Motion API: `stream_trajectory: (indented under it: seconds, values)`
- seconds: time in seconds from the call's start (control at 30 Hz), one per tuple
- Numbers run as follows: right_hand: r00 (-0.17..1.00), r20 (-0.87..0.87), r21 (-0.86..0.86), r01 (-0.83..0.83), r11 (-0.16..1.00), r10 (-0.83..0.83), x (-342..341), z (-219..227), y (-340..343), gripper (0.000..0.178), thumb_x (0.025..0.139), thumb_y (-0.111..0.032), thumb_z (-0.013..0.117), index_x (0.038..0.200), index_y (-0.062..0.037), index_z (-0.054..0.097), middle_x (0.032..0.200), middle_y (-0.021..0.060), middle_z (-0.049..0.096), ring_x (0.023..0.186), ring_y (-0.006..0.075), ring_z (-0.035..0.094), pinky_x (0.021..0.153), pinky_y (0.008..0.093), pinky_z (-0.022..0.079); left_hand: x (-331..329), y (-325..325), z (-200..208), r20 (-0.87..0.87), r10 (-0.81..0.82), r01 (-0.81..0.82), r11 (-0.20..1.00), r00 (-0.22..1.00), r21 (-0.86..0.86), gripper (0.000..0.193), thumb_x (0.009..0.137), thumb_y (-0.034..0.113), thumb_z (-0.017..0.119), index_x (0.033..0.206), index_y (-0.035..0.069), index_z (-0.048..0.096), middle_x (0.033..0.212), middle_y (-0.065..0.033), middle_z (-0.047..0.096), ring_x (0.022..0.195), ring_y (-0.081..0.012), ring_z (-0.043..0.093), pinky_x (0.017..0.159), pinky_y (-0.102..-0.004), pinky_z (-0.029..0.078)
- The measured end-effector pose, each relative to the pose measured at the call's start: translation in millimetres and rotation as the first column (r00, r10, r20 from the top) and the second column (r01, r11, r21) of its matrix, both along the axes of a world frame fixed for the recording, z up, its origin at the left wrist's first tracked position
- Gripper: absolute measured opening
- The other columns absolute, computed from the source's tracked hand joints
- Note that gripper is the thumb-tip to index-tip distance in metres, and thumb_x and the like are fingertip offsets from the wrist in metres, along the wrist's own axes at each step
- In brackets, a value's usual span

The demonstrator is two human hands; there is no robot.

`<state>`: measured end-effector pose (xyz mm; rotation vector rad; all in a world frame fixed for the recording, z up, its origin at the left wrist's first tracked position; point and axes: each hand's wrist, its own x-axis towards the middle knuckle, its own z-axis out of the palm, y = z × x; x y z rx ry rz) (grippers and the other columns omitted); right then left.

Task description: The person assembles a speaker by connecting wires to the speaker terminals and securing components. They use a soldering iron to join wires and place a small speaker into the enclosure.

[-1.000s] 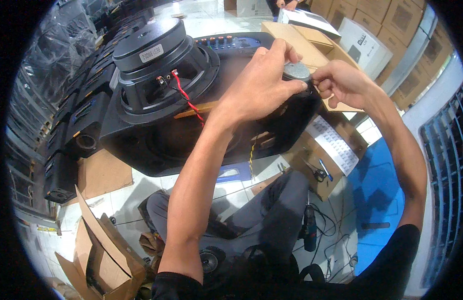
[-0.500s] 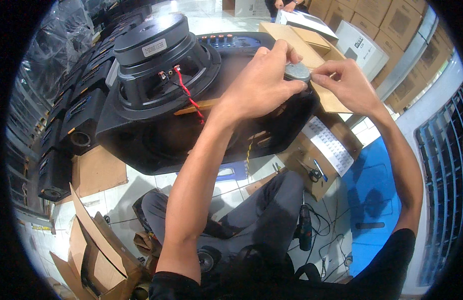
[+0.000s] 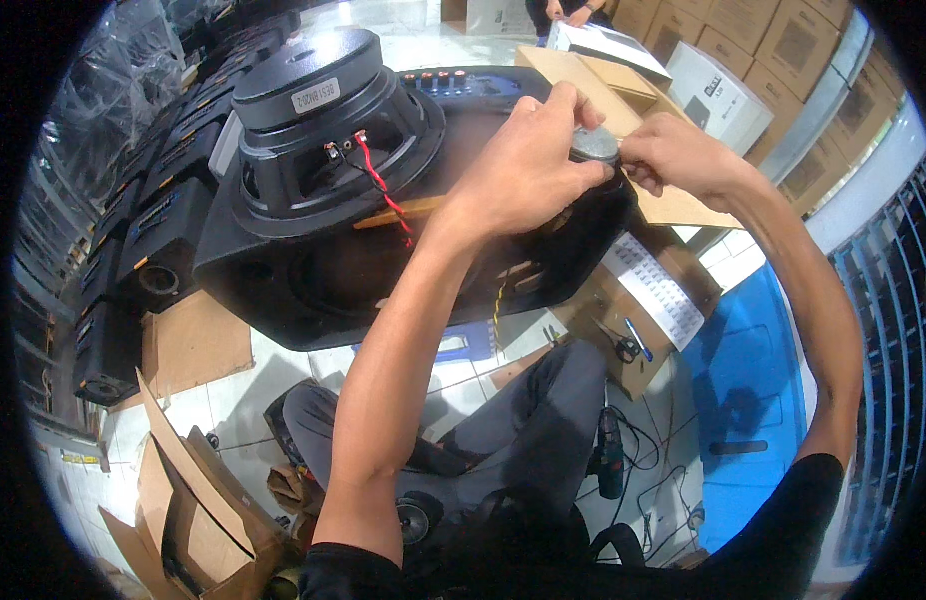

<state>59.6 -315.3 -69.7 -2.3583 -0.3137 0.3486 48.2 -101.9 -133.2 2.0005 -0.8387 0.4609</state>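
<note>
Across the black speaker cabinet [image 3: 245, 290] in front of me, my left hand [image 3: 528, 165] grips a round grey metal driver [image 3: 595, 146] between thumb and fingers near the cabinet's right end. Against the driver's right edge, my right hand [image 3: 688, 160] is closed, its fingertips pinched; whatever they hold is too small to tell. A big woofer [image 3: 318, 125] sits magnet-up on the cabinet's left part, with twisted red and black wires [image 3: 376, 180] running down from its terminals. Behind my left hand is a blue control panel with knobs [image 3: 463, 84].
Rows of black speakers [image 3: 163, 240] stand at left. Cardboard boxes [image 3: 803, 55] are stacked at the far right, where another person's hands [image 3: 573, 12] show. Scissors [image 3: 625, 347] and a pen [image 3: 639, 340] lie on cardboard. A drill [image 3: 610, 455] and cables are near my leg, beside a blue panel [image 3: 748, 370].
My right hand has turned and its fingers have curled in tighter at the driver's edge, the elbow swinging outward. My left hand keeps its grip on the driver.
</note>
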Motion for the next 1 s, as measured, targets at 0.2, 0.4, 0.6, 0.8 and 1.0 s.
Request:
stream_trajectory:
  seconds: [0.2,0.4,0.6,0.8,1.0]
  values:
    - [0.964,0.266,-0.001,-0.013,1.000,0.013,-2,9,-28,0.031,0.098,-0.024,0.065,0.080,-0.0001,0.072,0.068,0.0015,0.059,0.061,0.0081,0.052,0.057,0.0244,0.044,0,0,0,-0.015,0.000,0.000,1.000,1.000,-0.011,0.045,0.086,0.015,0.077,0.112,-0.006,0.048,0.128,-0.0268,0.065,0.110,-0.0312,0.066,0.099,-0.0419,0.049]
    - [0.694,0.613,-0.254,-0.279,0.926,0.377,5,-11,-35,0.018,0.087,-0.012,0.076,0.100,0.0001,0.074,0.092,0.0090,0.073,0.083,0.0212,0.064,0.077,0.0326,0.050,-2,0,1,-0.032,0.001,-0.001,1.000,0.999,-0.002,0.044,0.086,0.014,0.077,0.113,-0.005,0.048,0.130,-0.0258,0.065,0.113,-0.0297,0.066,0.100,-0.0413,0.049]
    - [0.544,0.698,-0.292,-0.378,0.879,0.466,12,-23,-32,0.017,0.082,-0.003,0.078,0.098,0.0013,0.074,0.092,0.0127,0.071,0.085,0.0278,0.065,0.080,0.0373,0.052,-1,0,3,-0.077,-0.017,0.016,1.000,0.997,-0.012,0.044,0.086,0.015,0.077,0.113,-0.005,0.048,0.130,-0.0253,0.065,0.113,-0.0287,0.066,0.101,-0.0410,0.049]
    - [0.350,0.738,-0.445,-0.390,0.806,0.577,15,-17,-33,0.016,0.079,-0.001,0.077,0.095,0.0013,0.073,0.090,0.0139,0.070,0.088,0.0307,0.065,0.078,0.0390,0.052,-1,0,2,-0.037,-0.004,0.004,1.000,0.999,-0.006,0.045,0.086,0.015,0.078,0.112,-0.004,0.047,0.130,-0.0252,0.066,0.112,-0.0284,0.066,0.102,-0.0406,0.049]
    - [0.324,0.740,-0.456,-0.402,0.794,0.589,13,-17,-31,0.019,0.079,-0.001,0.076,0.098,0.0009,0.073,0.092,0.0144,0.070,0.090,0.0313,0.065,0.080,0.0396,0.053,-1,-1,1,-0.029,-0.018,0.018,1.000,0.999,-0.013,0.045,0.086,0.015,0.078,0.111,-0.004,0.047,0.130,-0.0247,0.066,0.111,-0.0284,0.066,0.101,-0.0408,0.049]
